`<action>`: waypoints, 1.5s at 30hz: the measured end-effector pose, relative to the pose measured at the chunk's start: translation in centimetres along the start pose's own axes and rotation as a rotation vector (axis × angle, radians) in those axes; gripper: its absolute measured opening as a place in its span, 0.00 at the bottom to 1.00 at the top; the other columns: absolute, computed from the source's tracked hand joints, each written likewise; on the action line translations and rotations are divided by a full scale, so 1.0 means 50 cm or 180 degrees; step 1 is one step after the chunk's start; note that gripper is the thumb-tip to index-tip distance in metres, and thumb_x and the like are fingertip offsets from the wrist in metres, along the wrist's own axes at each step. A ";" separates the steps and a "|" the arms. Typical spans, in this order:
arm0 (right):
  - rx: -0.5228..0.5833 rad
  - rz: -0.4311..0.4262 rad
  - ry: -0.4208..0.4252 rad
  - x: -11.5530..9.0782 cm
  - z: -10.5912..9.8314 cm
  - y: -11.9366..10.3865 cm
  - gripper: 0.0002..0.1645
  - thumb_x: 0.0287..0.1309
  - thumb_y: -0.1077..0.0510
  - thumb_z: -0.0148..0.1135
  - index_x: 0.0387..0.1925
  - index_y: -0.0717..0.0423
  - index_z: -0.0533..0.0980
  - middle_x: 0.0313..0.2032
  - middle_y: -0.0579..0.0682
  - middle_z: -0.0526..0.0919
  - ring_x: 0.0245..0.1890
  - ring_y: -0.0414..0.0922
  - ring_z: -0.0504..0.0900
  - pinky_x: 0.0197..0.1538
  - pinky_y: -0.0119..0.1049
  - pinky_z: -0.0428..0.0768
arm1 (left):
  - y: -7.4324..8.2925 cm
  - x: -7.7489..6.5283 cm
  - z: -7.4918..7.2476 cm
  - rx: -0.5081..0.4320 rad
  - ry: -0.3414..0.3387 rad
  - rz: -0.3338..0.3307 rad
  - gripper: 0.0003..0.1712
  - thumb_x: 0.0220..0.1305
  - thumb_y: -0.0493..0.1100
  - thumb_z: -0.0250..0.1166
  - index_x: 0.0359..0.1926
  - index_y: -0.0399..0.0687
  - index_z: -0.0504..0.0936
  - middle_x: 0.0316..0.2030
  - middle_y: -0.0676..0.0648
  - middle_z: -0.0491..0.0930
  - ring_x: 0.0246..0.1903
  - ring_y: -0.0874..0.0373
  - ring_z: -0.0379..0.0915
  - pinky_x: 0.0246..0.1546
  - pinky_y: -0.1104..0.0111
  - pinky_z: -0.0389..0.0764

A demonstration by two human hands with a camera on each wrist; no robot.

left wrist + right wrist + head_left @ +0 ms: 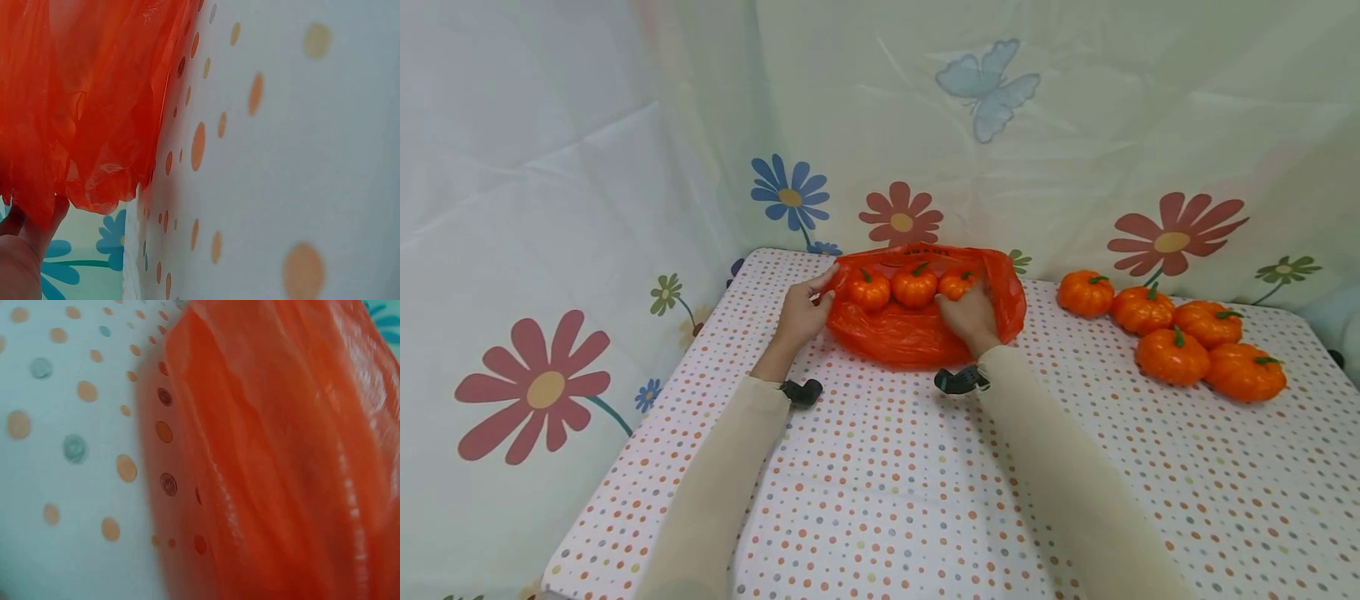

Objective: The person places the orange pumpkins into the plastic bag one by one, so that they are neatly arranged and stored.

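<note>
A red-orange plastic bag [895, 337] lies on the table with its mouth spread wide. Inside sit three small orange pumpkins with green stems: a left one [867, 292], a middle one [914, 287] and a right one [956, 284]. My left hand [802, 313] pinches the bag's left edge; in the left wrist view its fingers [37, 231] meet the hanging film of the bag [94, 112]. My right hand [970, 315] reaches into the bag's mouth and grips the right pumpkin, partly covering it. In the right wrist view, bag film [281, 456] hides that hand.
Several more orange pumpkins [1172, 357] lie grouped on the table's right side. The dotted tablecloth [865, 500] spreads toward me. A flowered curtain [1060, 183] hangs behind the table, and another flowered sheet [587, 275] hangs along the left.
</note>
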State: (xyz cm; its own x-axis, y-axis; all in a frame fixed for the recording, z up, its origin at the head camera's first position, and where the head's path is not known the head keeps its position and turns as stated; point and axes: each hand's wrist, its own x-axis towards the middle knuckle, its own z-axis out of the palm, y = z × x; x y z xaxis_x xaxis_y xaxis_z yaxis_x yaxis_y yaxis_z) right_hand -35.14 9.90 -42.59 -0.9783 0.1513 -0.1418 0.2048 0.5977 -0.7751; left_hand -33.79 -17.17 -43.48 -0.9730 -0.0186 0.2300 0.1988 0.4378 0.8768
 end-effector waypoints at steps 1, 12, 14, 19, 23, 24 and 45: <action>-0.0149 -0.0049 -0.0020 -0.006 -0.003 -0.006 0.54 0.64 0.45 0.54 0.77 0.55 0.34 0.73 0.65 0.56 0.67 0.62 0.67 0.73 0.56 0.64 | 0.000 0.000 -0.001 0.0003 0.0004 0.0005 0.28 0.71 0.36 0.57 0.68 0.61 0.72 0.68 0.53 0.71 0.70 0.54 0.65 0.66 0.56 0.73; -0.0848 -0.1361 0.0010 -0.122 -0.052 -0.041 0.54 0.65 0.46 0.57 0.78 0.55 0.37 0.74 0.65 0.56 0.70 0.68 0.61 0.71 0.64 0.61 | -0.012 0.001 -0.001 0.0006 0.0000 0.0013 0.28 0.71 0.35 0.56 0.68 0.62 0.71 0.68 0.54 0.70 0.70 0.53 0.64 0.65 0.57 0.73; -0.0596 -0.1558 0.0157 -0.146 -0.079 -0.023 0.51 0.65 0.50 0.58 0.78 0.55 0.41 0.73 0.63 0.61 0.68 0.65 0.66 0.68 0.63 0.67 | -0.013 0.002 0.000 0.0002 -0.0016 0.0025 0.29 0.70 0.35 0.56 0.68 0.63 0.71 0.68 0.54 0.70 0.70 0.54 0.64 0.65 0.57 0.73; -0.0370 -0.1598 0.0829 -0.167 -0.164 0.052 0.45 0.65 0.56 0.59 0.77 0.56 0.50 0.69 0.65 0.66 0.57 0.65 0.74 0.57 0.62 0.77 | -0.010 0.000 0.000 -0.0034 0.0025 -0.0033 0.28 0.71 0.35 0.56 0.67 0.64 0.72 0.68 0.56 0.70 0.70 0.54 0.63 0.66 0.56 0.72; -0.0580 -0.1046 0.1176 -0.158 -0.252 0.121 0.46 0.65 0.55 0.58 0.77 0.59 0.49 0.69 0.69 0.61 0.63 0.68 0.67 0.64 0.65 0.70 | -0.007 0.000 0.002 -0.0072 0.0022 -0.0039 0.28 0.71 0.36 0.56 0.68 0.64 0.72 0.69 0.55 0.70 0.71 0.54 0.63 0.66 0.56 0.72; -0.0647 -0.0855 0.1244 -0.155 -0.274 0.141 0.46 0.65 0.55 0.57 0.77 0.59 0.47 0.71 0.70 0.58 0.65 0.68 0.64 0.66 0.66 0.67 | -0.006 0.001 0.003 -0.0073 0.0009 -0.0012 0.28 0.71 0.36 0.56 0.68 0.64 0.71 0.69 0.55 0.70 0.71 0.54 0.63 0.66 0.56 0.73; -0.0667 0.0094 0.1656 -0.127 -0.372 0.398 0.52 0.63 0.45 0.59 0.77 0.62 0.45 0.74 0.68 0.47 0.73 0.67 0.51 0.73 0.65 0.56 | -0.009 -0.001 0.008 -0.0086 -0.0001 -0.0050 0.28 0.71 0.35 0.56 0.68 0.63 0.72 0.68 0.55 0.70 0.70 0.54 0.64 0.65 0.57 0.74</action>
State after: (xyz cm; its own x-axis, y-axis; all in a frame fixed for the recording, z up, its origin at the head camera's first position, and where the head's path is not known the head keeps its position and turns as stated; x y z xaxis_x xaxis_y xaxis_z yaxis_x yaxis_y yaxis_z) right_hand -24.25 35.47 -45.64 -0.8379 0.5070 0.2020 0.2859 0.7230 -0.6289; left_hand -33.90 -17.01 -44.07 -0.9761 -0.0249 0.2160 0.1867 0.4129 0.8914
